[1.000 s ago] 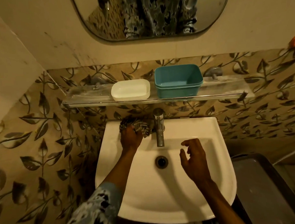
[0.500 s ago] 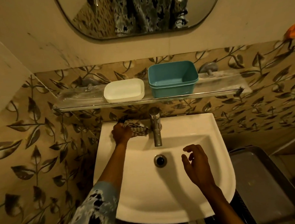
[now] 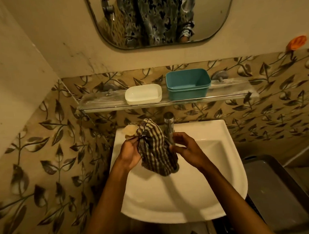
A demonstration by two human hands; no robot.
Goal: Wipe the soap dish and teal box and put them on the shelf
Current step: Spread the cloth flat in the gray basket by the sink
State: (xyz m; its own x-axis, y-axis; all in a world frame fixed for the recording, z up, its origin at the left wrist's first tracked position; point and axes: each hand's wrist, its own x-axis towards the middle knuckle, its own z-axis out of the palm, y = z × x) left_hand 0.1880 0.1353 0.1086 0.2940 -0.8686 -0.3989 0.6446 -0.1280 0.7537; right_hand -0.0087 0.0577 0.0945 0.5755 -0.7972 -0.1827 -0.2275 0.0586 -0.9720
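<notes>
Both hands were busy with a checked cloth (image 3: pixel 155 150) held over the sink (image 3: pixel 197 194) at the centre of the frame. The left hand (image 3: pixel 130 151) gripped its bunched upper end with curled fingers. The right hand (image 3: pixel 185 147) appeared to pinch the cloth's right edge between thumb and fingertips, close beside the tap (image 3: pixel 168 123). The white soap dish (image 3: pixel 143 94) and the teal box (image 3: pixel 188 86) stood on the glass shelf (image 3: pixel 229 96) just above mid-frame, dish to the left (whether they touched, I could not tell). Neither was in hand. I judged the step to be readying the cloth; whether either item had been wiped could not be told. The next move would call for one hand to release the cloth, reach up and lift the dish down, while the other kept the cloth bunched for wiping.
</notes>
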